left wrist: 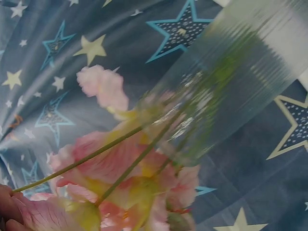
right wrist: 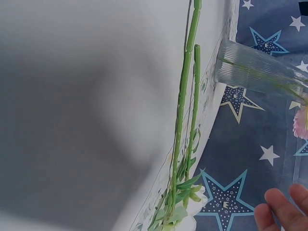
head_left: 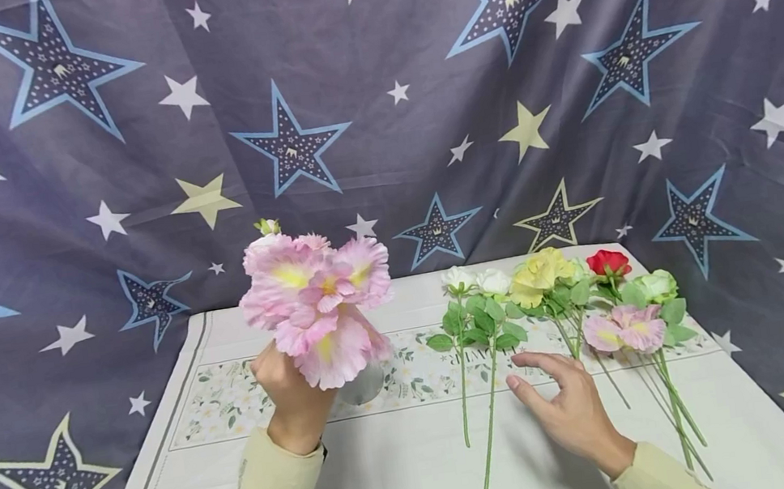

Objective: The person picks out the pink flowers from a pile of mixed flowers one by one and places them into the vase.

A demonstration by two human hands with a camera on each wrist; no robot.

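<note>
My left hand is curled at the pink flowers, whose ruffled petals have yellow centres. In the left wrist view, its fingertips hold one pink flower at the end of a thin stem. That stem and others run down into a clear ribbed vase, mostly hidden behind the blooms in the head view. My right hand is held over the table with fingers apart and nothing between them. Nearest to it lie two white roses with long green stems.
Right of the white roses lie a yellow flower, a red rose, a pale green rose and another pink flower. A white tablecloth with a floral band covers the table. A starry curtain hangs behind.
</note>
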